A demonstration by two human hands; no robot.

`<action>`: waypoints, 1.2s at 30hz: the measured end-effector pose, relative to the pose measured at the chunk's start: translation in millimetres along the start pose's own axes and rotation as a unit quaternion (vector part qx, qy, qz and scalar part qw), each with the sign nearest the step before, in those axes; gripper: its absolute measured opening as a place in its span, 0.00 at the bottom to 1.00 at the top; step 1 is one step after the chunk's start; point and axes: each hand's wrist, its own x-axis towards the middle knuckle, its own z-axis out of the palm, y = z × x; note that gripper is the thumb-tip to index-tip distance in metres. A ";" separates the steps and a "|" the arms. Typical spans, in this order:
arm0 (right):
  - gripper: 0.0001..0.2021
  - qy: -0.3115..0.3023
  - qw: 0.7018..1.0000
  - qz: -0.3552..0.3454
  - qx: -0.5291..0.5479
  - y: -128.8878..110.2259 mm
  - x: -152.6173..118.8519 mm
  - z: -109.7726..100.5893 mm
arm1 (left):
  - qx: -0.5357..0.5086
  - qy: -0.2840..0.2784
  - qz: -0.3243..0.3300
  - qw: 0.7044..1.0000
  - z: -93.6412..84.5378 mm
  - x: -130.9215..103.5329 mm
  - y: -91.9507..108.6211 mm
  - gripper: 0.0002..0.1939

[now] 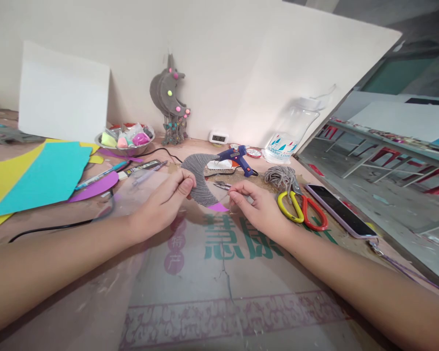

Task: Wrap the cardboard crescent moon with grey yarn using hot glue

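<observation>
Between my hands is a crescent moon cutout (198, 176), wound in grey yarn, with a bare purple tip (218, 207) at its lower right. My left hand (171, 192) pinches the crescent's left edge between thumb and fingers. Close to the purple tip, my right hand (254, 200) is closed in a pinch on a thin strand of yarn (225, 197). A tangled ball of grey yarn (280, 176) lies beyond the right hand. Scissors (303, 209) with yellow and red handles rest beside it. Behind the crescent sits a blue glue gun (237, 157).
A phone (340, 209) lies at right by the table edge. Behind stand a clear bottle (294, 129), a small clock (218, 137), a metal bowl (124, 148) of clay and a hanging moon ornament (171, 100). Blue sheet (47, 175), pens and a black cable (51, 229) lie left.
</observation>
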 end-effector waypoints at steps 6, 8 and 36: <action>0.09 0.004 1.000 0.011 0.027 3.7 1.0 1.4 | -0.003 -0.005 -0.005 1.000 1.9 0.8 -3.0 0.11; 0.09 0.000 0.999 0.024 0.042 5.6 1.9 2.1 | -0.001 -0.008 0.000 1.000 2.1 1.1 -4.6 0.12; 0.08 -0.057 0.998 -0.018 0.004 -11.3 -3.1 9.0 | -0.322 -0.030 -0.051 0.945 13.9 11.9 -20.4 0.32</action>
